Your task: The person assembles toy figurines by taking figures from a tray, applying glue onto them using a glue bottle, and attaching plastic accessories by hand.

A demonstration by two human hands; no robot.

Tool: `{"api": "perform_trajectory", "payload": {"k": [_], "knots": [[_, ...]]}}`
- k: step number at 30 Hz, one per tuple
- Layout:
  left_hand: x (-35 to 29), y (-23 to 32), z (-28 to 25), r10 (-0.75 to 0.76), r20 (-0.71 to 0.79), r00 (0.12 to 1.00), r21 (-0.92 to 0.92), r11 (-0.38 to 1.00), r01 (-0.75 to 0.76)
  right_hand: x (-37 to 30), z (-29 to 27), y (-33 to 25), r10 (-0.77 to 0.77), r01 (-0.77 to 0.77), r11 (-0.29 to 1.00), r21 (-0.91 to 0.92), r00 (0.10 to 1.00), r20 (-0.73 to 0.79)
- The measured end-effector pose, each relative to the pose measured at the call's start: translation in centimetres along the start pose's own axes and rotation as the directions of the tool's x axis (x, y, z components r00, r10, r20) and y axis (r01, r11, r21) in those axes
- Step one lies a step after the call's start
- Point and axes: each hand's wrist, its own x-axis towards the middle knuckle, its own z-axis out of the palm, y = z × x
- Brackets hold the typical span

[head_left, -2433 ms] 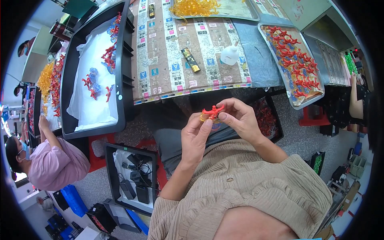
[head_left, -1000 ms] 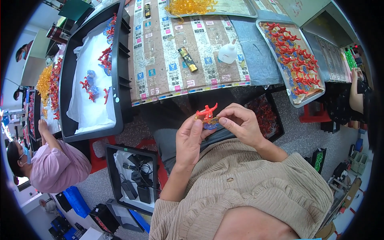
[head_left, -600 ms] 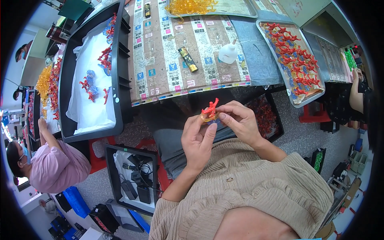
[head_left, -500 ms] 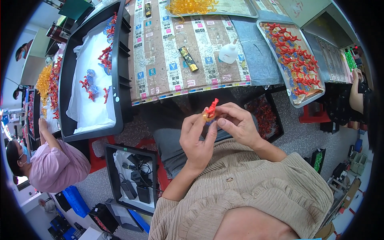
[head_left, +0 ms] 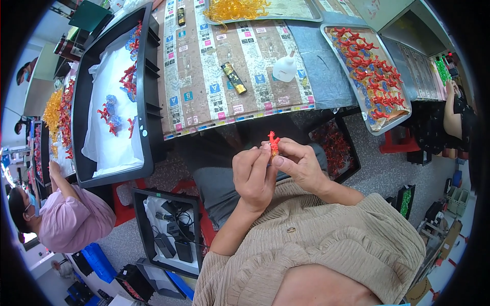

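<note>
Above my lap, a small red toy figure (head_left: 274, 142) with orange-yellow at its lower part is pinched between both hands. My left hand (head_left: 253, 176) grips it from the left with closed fingers. From the right, my right hand (head_left: 303, 166) closes thumb and fingers on the same figure. Its lower part is mostly hidden by the fingertips. Beyond the hands is the edge of a table (head_left: 204, 102) covered with printed sheets. A black and gold tube (head_left: 234, 78) and a small white squeeze bottle (head_left: 285, 68) are on it.
A black tray (head_left: 149, 127) with red and blue pieces stands at left. On the right, a metal tray (head_left: 365, 120) carries rows of red figures. Yellow strands (head_left: 237, 8) fill another tray at the back. A black crate (head_left: 145, 232) of adapters is low left; a person in pink (head_left: 76, 219) works beyond.
My fingers have shifted on the figure, and it now stands more upright. The blue bit visible under it before is now covered. The view has moved slightly.
</note>
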Motion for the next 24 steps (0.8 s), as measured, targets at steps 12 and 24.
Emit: {"api": "perform_trajectory", "payload": {"k": [12,24], "knots": [[0.1,0.1,0.0,0.051,0.001,0.999,-0.023,0.998,-0.051,0.2,-0.5,-0.3,-0.028,0.028,0.995,-0.099,1.000,0.002],[-0.1,1.3,0.1,-0.510,0.315,0.801,-0.560,0.582,0.590,-0.1,-4.5,-3.0,-0.236,0.233,0.943,-0.236,0.972,0.017]]}}
